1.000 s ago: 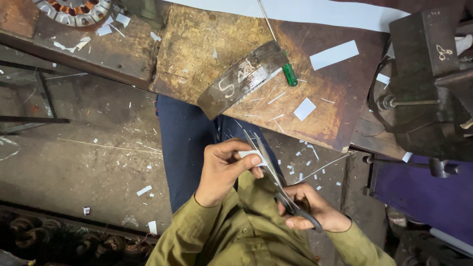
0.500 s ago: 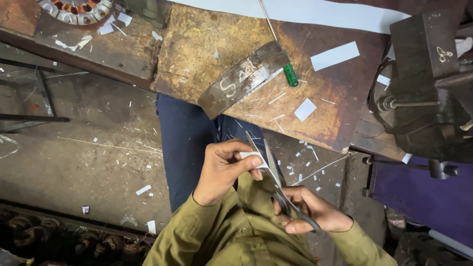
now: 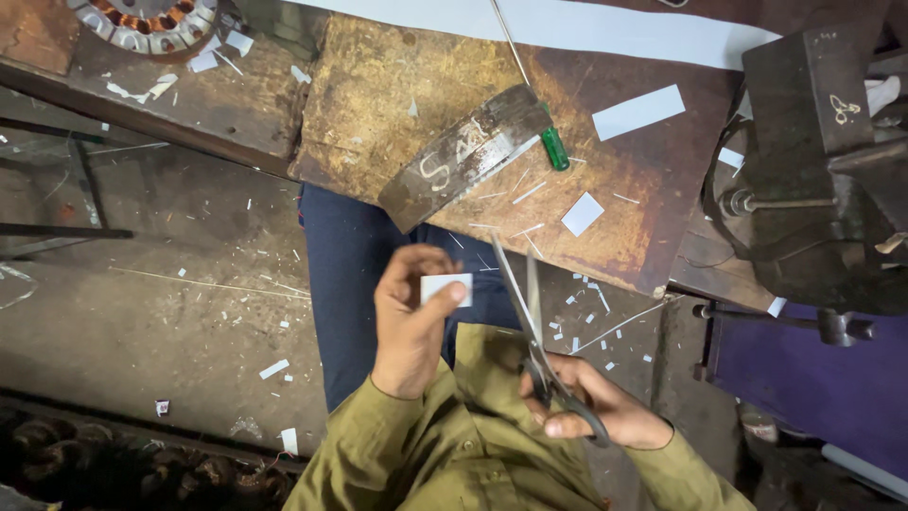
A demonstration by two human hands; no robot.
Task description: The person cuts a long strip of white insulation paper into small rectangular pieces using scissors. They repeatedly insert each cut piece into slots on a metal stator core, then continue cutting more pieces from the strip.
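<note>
The left hand [image 3: 409, 326] has its fingers [image 3: 430, 267] and thumb pinched on a small white paper piece [image 3: 446, 287], which stands clear of the lap at the thumb tip, its flat face turned up toward the camera. Just beside those fingers, toward the other hand, rise the two blades of a pair of scissors [image 3: 530, 326], parted in a narrow V (the tips point away from the body, toward the rusty surface [image 3: 397, 114]). The right hand [image 3: 591, 407] has its fingers clenched through the dark handle loops, lower down and close to the olive-green shirt. The paper piece lies near the blades but does not touch them; no paper sits between them.

Beyond the fingertips of both hands, the surface carries a dark, curved metal plate [image 3: 468, 156] with chalk marks, well apart from the paper piece. Behind that plate lies a screwdriver with a green handle [image 3: 554, 149], its thin shaft running away from the hands. Farther out from the right fingers lie a long white strip [image 3: 638, 112] and a small white square [image 3: 582, 214], with thin slivers scattered around them. A heavy bench vise [image 3: 813, 180] stands off beyond the right hand. Up past the left fingers, at the far corner, part of a wound motor stator [image 3: 142, 21] shows. White scraps dot the floor [image 3: 142, 312].
</note>
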